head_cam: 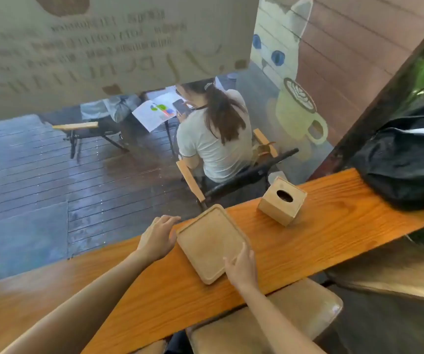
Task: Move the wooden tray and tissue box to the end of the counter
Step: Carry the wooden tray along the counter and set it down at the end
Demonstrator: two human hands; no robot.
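A pale rectangular wooden tray (209, 241) lies flat on the orange wooden counter (333, 231), turned at an angle. My left hand (158, 238) rests against its left edge, fingers curled over the far left corner. On the tray's near right edge sits my right hand (241, 267), with the thumb on the rim and the fingers along the side. A cube-shaped wooden tissue box (282, 200) with an oval hole on top stands farther right on the counter, a short gap from the tray.
A black bag (405, 159) occupies the counter's right end by a dark post. Behind the counter is a window with a painted cat; a person sits at a table outside. A padded stool (269, 325) stands below the counter's near edge.
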